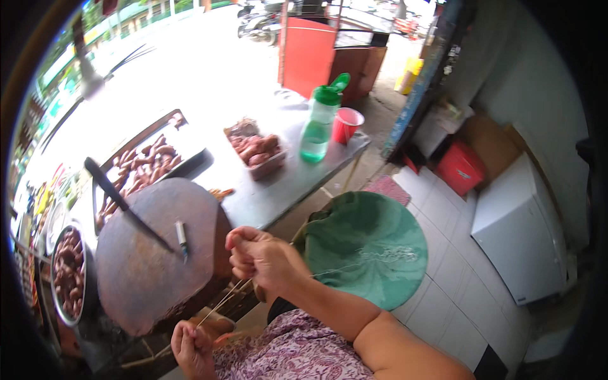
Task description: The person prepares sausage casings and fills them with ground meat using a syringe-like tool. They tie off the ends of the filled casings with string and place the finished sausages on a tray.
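My right hand (261, 254) is raised beside the chopping block, its fingers pinched closed. Lower down, close to my patterned clothing, my left hand (192, 348) is closed too. Thin pale string (223, 300) runs between the two hands. More white string (396, 253) lies loosely heaped on a round green cover (361, 218) to the right, with one strand leading toward my right forearm. On the thick round chopping block (155, 253) rest a long dark-handled knife (130, 206) and a small white-handled blade (182, 239).
Sausages fill a metal tray (193, 163) behind the block and a round pot (88, 304) at left. A container of sausages (256, 152), a green-capped bottle (320, 123) and a red cup (346, 125) stand on the metal table (253, 209). A white chest (522, 231) stands right.
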Motion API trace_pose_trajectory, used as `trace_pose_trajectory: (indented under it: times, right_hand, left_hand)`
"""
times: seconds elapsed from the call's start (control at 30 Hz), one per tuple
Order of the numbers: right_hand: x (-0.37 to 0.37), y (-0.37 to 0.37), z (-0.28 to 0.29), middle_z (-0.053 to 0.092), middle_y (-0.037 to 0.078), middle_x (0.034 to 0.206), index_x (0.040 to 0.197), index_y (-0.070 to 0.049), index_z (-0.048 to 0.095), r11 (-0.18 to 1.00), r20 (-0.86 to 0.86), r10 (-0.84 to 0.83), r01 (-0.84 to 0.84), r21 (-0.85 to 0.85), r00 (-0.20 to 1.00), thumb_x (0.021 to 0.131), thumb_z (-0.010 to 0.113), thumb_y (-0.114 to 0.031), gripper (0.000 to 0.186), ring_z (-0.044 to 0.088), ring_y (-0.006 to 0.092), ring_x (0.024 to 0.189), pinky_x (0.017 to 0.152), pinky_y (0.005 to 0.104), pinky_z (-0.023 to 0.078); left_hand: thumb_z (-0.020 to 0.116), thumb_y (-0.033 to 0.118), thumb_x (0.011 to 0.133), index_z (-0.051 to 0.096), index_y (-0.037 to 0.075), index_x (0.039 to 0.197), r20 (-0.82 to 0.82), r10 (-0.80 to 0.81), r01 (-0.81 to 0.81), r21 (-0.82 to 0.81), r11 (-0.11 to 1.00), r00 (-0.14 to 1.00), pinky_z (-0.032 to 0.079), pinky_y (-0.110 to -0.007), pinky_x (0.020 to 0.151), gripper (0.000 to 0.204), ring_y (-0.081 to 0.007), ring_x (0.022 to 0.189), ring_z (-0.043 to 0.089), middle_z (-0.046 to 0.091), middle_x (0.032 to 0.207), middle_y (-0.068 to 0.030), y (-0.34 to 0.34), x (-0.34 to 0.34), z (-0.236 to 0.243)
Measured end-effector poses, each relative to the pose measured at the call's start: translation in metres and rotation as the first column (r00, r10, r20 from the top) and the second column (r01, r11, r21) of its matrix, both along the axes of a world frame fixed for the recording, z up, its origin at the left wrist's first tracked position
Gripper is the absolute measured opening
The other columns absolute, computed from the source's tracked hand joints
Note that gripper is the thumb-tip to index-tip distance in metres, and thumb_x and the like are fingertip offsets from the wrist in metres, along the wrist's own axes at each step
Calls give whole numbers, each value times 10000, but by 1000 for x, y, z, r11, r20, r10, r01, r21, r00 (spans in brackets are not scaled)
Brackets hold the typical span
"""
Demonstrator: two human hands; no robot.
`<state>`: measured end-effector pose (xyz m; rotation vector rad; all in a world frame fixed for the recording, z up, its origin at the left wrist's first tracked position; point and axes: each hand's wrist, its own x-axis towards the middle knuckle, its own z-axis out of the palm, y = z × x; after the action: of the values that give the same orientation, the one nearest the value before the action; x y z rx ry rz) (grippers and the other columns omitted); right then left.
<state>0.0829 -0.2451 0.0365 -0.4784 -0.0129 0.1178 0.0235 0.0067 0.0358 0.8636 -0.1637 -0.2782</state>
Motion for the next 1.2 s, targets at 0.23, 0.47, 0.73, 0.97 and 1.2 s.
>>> trace_pose_trajectory:
  times: [0.23, 0.47, 0.73, 0.97, 1.2]
  right_hand:
    - [20, 25, 15, 622, 27, 779, 987, -9, 721, 384, 518, -34, 489, -783, 855, 922, 634, 17, 112, 546, 106, 650, 548, 260, 435]
    - [56, 45, 28, 600, 115, 840, 855, 1, 630, -270, 699, 286, 755, -597, 655, 807, 674, 25, 70, 570, 311, 844, 757, 397, 479]
    - [126, 62, 18, 604, 145, 834, 810, -15, 615, -432, 639, 249, 674, -599, 727, 818, 618, -49, 35, 590, 321, 879, 795, 428, 478]
    - [63, 36, 18, 616, 140, 849, 835, -16, 624, -200, 580, 152, 600, -775, 800, 814, 624, -2, 25, 586, 333, 850, 741, 433, 483]
    - [-6, 52, 51, 610, 128, 834, 847, 6, 631, -41, 466, 343, 509, -860, 815, 798, 637, 15, 50, 592, 306, 829, 731, 398, 485]
  left_hand:
    - [534, 75, 1011, 508, 54, 1029, 165, 221, -273, 447, 852, 961, 359, -196, 563, 38, -57, 669, 476, 500, 769, 11, 7, 71, 7]
    - [493, 44, 1012, 504, 29, 1003, 283, 205, -333, 546, 769, 937, 381, -212, 593, 21, -55, 673, 469, 540, 760, -7, 1, 133, 19]
    - [520, 4, 964, 541, 7, 975, 392, 216, -447, 775, 447, 895, 470, -271, 670, 24, -102, 707, 529, 570, 772, -36, 23, 190, -5]
    - [652, 52, 899, 620, -1, 1213, 712, 5, -710, 701, -74, 702, 442, -419, 1031, 320, -364, 1197, 563, 603, 1266, -208, 44, 139, 9]
    - [710, 82, 861, 680, -29, 1082, 551, -38, -465, 738, 488, 834, 473, -407, 983, 248, -337, 1126, 611, 658, 1187, -190, -19, 45, 31]
